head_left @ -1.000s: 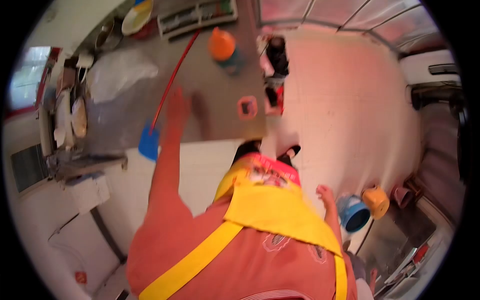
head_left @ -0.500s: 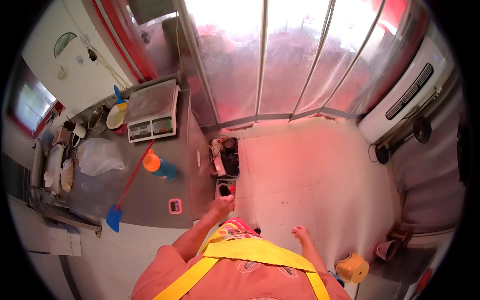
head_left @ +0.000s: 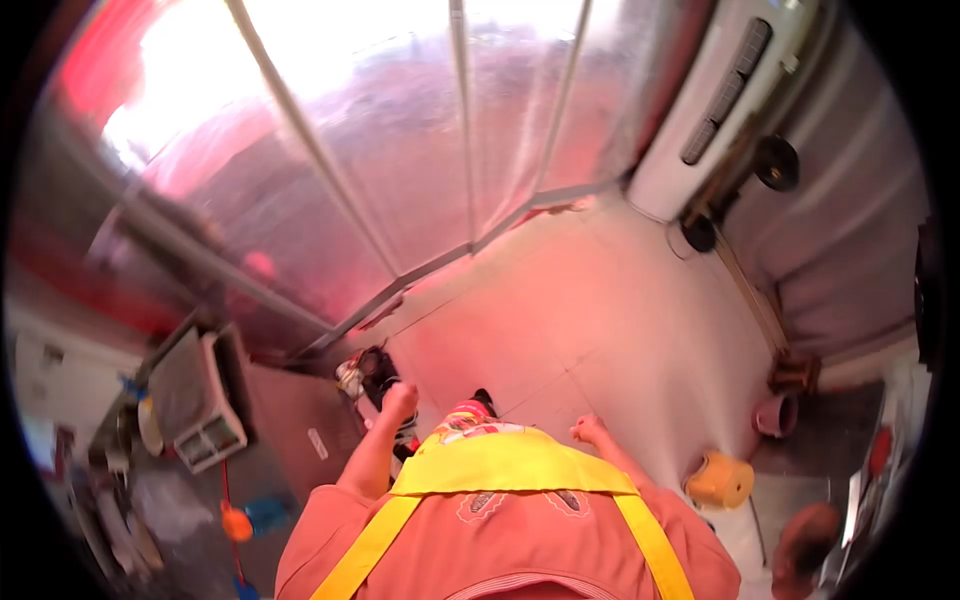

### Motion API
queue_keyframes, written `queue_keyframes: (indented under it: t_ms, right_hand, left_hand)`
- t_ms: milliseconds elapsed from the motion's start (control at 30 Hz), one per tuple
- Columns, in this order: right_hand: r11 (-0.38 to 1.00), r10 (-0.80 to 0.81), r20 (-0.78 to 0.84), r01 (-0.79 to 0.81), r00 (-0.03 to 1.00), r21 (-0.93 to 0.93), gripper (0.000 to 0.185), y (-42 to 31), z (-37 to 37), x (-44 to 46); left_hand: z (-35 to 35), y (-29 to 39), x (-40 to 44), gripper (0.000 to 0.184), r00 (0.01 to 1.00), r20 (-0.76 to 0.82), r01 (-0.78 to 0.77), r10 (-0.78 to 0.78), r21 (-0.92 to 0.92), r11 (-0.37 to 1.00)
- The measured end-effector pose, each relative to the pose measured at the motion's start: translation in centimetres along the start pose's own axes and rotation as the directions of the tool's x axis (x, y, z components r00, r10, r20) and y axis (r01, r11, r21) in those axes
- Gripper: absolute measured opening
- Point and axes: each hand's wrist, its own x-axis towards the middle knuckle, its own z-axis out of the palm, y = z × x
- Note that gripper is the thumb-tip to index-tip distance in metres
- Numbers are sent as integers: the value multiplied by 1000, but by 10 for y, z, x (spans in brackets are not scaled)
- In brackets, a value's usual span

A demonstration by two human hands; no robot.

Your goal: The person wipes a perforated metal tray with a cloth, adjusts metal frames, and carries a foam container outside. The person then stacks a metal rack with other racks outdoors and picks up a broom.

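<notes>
My left hand (head_left: pixel 400 401) is curled into a fist in front of my body, and nothing sticks out of it. Close beside it, on the floor, stands a box of dark and pale odds and ends (head_left: pixel 368 372), partly hidden by the hand. My right hand (head_left: pixel 588 430) hangs over the floor (head_left: pixel 520 330), its fingers loosely closed with nothing visible in them. Between the arms shows my yellow apron (head_left: pixel 520 465), with a dark shoe tip (head_left: pixel 485 397) just beyond it.
A metal counter (head_left: pixel 290 410) at left carries a scale (head_left: pixel 190 390) and an orange-capped blue bottle (head_left: pixel 262 515). Clear plastic curtain panels (head_left: pixel 360 170) stand ahead. At right are a white air conditioner (head_left: pixel 690 130), an orange stool-like object (head_left: pixel 722 480) and a pinkish bucket (head_left: pixel 775 415).
My view has turned right, so the counter and its items shift left and lower and tilt. My left hand no longer overlaps the small box beside the counter. Both hands remain closed.
</notes>
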Motion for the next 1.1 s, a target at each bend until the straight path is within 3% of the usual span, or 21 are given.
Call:
queue_keyframes:
  t_ms: [133, 167, 233, 300, 367, 433, 467, 533, 567, 633, 700, 733, 767, 800, 867, 900, 933, 1000, 1033, 1067, 1100]
  right_hand:
    - [997, -7, -140, -4, 990, -76, 17, 0, -75, 39]
    - [983, 55, -133, -31, 990, 180, 14, -2, -88, 49]
    - [779, 144, -81, -63, 986, 624, 11, -15, -120, 79]
    - [741, 167, -54, -90, 984, 666, 13, -40, -152, 123]
    - [746, 211, -27, -143, 977, 651, 14, -44, -170, 148]
    - [813, 193, -55, -128, 980, 569, 12, -81, -220, 208]
    - [785, 201, -105, -96, 974, 613, 8, -114, -250, 215]
    - [722, 45, -40, -5, 998, 691, 7, -173, -298, 237]
    - [674, -27, -20, 33, 999, 738, 7, -204, -324, 255]
    - [697, -297, -52, 254, 954, 671, 8, -289, -372, 285]
    - [677, -571, 41, 442, 820, 588, 12, -375, -403, 317]
    - [685, -628, 54, 519, 777, 511, 15, -431, -417, 308]
    - [617, -700, 69, 554, 710, 560, 17, -483, -425, 293]
    - [592, -779, 65, 696, 624, 406, 20, -523, -427, 298]
    - [493, -869, 163, 788, 467, 368, 23, -596, -428, 313]
    - [468, -882, 132, 813, 452, 347, 27, -622, -425, 334]
    - [447, -892, 88, 835, 444, 321, 33, -645, -429, 358]
    - [309, -893, -253, 916, 372, 254, 50, -667, -453, 378]
    - [329, -838, -389, 923, 382, 198, 59, -669, -471, 402]
    - [353, -772, -515, 925, 373, 141, 68, -671, -487, 424]
    - [462, -669, -576, 870, 470, 173, 70, -686, -505, 440]
  left_hand:
    - [-71, 80, 154, 15, 964, -134, -242, 229, -90, 966]
    - [-85, 98, 186, 14, 946, -178, -290, 270, -93, 953]
    - [-135, 147, 231, 15, 942, -155, -299, 297, 14, 954]
    - [-175, 184, 283, 16, 948, -160, -278, 276, 11, 961]
    - [-183, 190, 351, 16, 907, -151, -380, 392, 106, 919]
    - [-211, 210, 387, 16, 884, -292, -410, 365, -109, 906]
    - [-202, 198, 426, 18, 837, -332, -467, 436, -18, 884]
    - [-231, 209, 441, 22, 862, -341, -414, 375, -44, 909]
    - [-278, 244, 425, 23, 915, -317, -312, 249, -165, 936]
    - [-314, 256, 454, 27, 874, -430, -321, 227, -161, 933]
    - [-342, 253, 475, 29, 869, -458, -290, 190, -158, 944]
    - [-356, 250, 484, 30, 884, -438, -253, 162, -157, 955]
    - [-366, 245, 493, 31, 895, -423, -226, 143, -154, 962]
    - [-367, 233, 508, 34, 838, -518, -270, 172, -118, 956]
    - [-384, 204, 544, 37, 760, -620, -306, 195, -78, 949]
    - [-394, 188, 565, 38, 721, -659, -331, 214, -56, 942]
    - [-406, 167, 593, 45, 747, -651, -166, 134, 12, 986]
    - [-400, 105, 652, 62, 451, -880, -321, 148, -5, 947]
    - [-423, 103, 655, 37, 167, -972, -336, 165, 102, 936]
    - [-433, 86, 644, 46, 161, -923, -155, 350, 326, 933]
    - [-446, 59, 661, 58, 354, -932, 105, 74, 119, 987]
